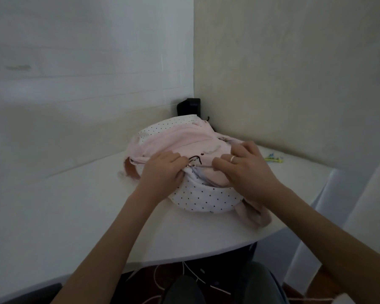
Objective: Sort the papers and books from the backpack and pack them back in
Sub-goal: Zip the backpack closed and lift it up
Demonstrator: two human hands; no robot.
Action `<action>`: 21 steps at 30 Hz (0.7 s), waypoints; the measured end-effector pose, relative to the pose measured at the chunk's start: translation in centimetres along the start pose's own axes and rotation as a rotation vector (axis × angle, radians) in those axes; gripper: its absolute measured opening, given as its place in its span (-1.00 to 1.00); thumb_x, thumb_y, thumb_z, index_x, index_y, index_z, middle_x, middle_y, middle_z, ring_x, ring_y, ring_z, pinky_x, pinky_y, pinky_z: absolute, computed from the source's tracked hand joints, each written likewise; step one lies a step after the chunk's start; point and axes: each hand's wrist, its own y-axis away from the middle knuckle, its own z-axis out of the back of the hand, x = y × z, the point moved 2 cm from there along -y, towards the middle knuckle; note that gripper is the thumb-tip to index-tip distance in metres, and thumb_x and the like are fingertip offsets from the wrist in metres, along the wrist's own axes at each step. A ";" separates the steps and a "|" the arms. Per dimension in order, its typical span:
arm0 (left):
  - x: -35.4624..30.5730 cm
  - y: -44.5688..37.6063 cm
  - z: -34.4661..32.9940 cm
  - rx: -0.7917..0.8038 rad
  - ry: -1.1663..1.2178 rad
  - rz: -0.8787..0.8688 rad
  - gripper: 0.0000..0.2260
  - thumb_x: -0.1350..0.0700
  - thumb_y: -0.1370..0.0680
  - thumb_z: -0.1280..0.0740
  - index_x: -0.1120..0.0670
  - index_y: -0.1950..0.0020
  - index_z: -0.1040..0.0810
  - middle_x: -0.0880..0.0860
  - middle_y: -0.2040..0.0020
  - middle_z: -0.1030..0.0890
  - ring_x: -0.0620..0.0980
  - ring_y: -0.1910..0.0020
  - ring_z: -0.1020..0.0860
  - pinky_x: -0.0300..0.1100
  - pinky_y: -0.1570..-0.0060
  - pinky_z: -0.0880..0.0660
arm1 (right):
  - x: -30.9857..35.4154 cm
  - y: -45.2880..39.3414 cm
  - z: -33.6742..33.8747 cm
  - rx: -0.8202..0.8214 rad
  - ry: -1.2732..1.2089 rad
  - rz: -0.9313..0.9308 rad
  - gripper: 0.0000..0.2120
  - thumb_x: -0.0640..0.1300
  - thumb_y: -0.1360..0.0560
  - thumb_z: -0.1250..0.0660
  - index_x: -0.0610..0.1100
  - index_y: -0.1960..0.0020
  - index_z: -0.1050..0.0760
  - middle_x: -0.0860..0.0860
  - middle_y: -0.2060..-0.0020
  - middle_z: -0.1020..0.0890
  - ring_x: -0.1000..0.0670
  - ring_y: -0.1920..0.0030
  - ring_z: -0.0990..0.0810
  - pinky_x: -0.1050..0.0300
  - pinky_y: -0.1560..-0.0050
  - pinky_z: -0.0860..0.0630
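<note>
Head view, from nearest outward: both my forearms reach forward over the white worktop (pixel 53 216) to the backpack (pixel 198 200), which lies on its side toward the far right corner, its white black-dotted panel facing me and pink fabric folded over the top. A pink strap (pixel 250 216) trails off its near right side onto the worktop. My left hand (pixel 160 170) rests on the bag's near left edge, fingers curled, pinching at the small metal zipper pull (pixel 190 165). My right hand (pixel 248 170), wearing 1 ring (pixel 232 159), has its fingers curled down onto the pink fabric just right of the pull, gripping the edge of the opening. I cannot tell what is inside the bag. Beyond my right hand a few small yellow and green items (pixel 272 159) lie on the worktop. Behind the backpack, a black object (pixel 189 107) stands in the corner where the 2 walls meet.
</note>
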 end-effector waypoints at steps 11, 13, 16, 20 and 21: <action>1.9 0.1 1.3 0.120 0.328 0.372 -0.73 0.19 -0.30 -0.15 0.08 0.19 -0.63 -0.08 0.27 -0.61 -0.04 0.22 -0.53 -0.16 0.26 -0.43 | 2.6 -3.1 1.2 0.165 -0.215 -0.178 -0.82 -0.16 -0.52 -0.11 -0.14 0.19 -0.45 -0.02 0.50 -0.48 -0.10 0.39 -0.49 0.06 0.28 -0.26; 2.0 0.6 1.5 0.152 0.500 0.388 -0.73 0.31 -0.29 -0.22 0.07 0.16 -0.62 -0.15 0.24 -0.58 -0.13 0.20 -0.50 -0.21 0.21 -0.40 | 3.6 -2.2 0.6 0.259 -0.418 -0.368 -0.81 -0.08 -0.61 -0.06 -0.11 0.12 -0.36 0.00 0.45 -0.45 -0.11 0.40 -0.47 0.07 0.38 -0.28; 1.1 1.1 2.0 0.111 0.464 0.304 -0.73 0.35 -0.32 -0.31 0.08 0.05 -0.52 -0.06 0.13 -0.51 -0.10 0.10 -0.42 -0.31 0.12 -0.32 | 6.1 -0.9 0.2 0.231 -0.749 -0.548 -0.80 -0.05 -0.63 -0.02 -0.09 0.13 -0.26 -0.06 0.38 -0.54 -0.11 0.37 -0.49 -0.04 0.34 -0.44; 0.1 1.0 2.7 0.020 0.325 0.224 -0.80 0.32 -0.31 -0.35 0.13 0.12 -0.47 -0.03 0.10 -0.43 0.00 0.05 -0.37 -0.19 0.06 -0.32 | 7.5 -0.8 -0.1 0.180 -0.667 -0.560 -0.87 -0.10 -0.64 -0.01 -0.04 0.09 -0.19 0.00 0.31 -0.43 -0.01 0.31 -0.38 0.08 0.36 -0.20; -0.1 1.0 2.8 0.037 0.310 0.207 -0.81 0.33 -0.31 -0.35 0.15 0.14 -0.48 -0.03 0.13 -0.44 0.00 0.07 -0.38 -0.17 0.08 -0.33 | 7.2 -1.0 -0.2 0.154 -0.642 -0.556 -0.88 -0.13 -0.64 -0.02 -0.06 0.09 -0.20 0.01 0.32 -0.40 -0.02 0.31 -0.34 0.11 0.34 -0.14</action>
